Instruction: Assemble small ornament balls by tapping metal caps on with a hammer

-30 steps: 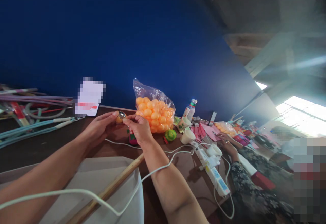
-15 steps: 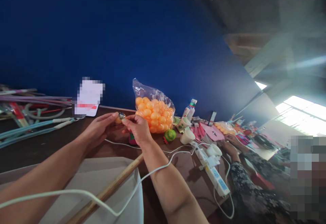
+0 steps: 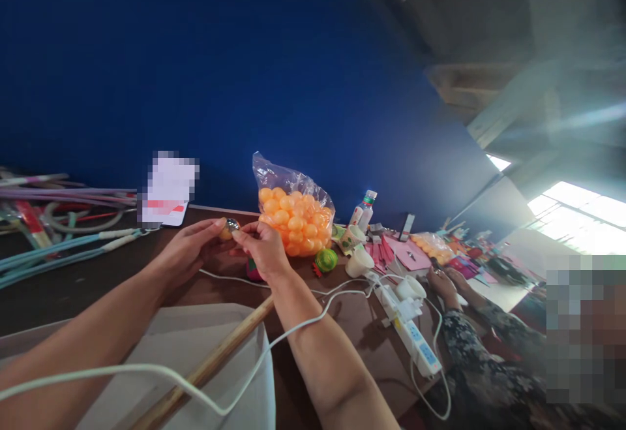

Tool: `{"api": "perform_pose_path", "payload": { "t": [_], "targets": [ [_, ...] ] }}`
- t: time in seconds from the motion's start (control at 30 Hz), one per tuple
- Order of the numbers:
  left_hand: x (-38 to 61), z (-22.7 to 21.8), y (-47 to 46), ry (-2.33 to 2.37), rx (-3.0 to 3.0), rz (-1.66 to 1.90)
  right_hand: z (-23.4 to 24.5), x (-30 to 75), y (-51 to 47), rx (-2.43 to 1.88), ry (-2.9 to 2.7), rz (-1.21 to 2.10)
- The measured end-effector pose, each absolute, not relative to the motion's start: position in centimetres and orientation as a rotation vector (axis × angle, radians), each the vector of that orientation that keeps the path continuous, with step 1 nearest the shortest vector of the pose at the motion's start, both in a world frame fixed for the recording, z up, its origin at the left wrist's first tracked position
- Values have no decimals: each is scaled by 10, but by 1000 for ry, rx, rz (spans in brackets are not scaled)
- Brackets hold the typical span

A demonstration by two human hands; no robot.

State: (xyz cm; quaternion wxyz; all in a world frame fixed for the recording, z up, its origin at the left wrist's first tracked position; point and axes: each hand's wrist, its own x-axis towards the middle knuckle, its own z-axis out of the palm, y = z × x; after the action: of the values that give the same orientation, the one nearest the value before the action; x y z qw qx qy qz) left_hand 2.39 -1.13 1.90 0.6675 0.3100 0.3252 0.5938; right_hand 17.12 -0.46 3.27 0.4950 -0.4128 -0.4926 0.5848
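Left of the frame's centre we hold a small shiny ball (image 3: 229,227) between both hands — our left hand (image 3: 198,241) pinches it from the left, and the thumb and fingers of our right hand (image 3: 265,247) grasp its right side. Near the centre sits a clear bag (image 3: 274,174) of orange balls (image 3: 295,224), with a power strip (image 3: 415,337) at lower right.

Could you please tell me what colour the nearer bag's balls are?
The balls are orange, clearest in the head view.
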Motion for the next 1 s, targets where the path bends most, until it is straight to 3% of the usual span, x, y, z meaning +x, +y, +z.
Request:
{"api": "perform_pose_path", "payload": {
  "t": [0.57, 1.0],
  "targets": [
    [20, 10, -2, 688, 527, 1389, 38, 171, -10, -1003, -1372, 1284],
    [13, 8, -1, 669, 468, 1442, 61, 178, -40, -1055, -1982, 808]
  ]
}}
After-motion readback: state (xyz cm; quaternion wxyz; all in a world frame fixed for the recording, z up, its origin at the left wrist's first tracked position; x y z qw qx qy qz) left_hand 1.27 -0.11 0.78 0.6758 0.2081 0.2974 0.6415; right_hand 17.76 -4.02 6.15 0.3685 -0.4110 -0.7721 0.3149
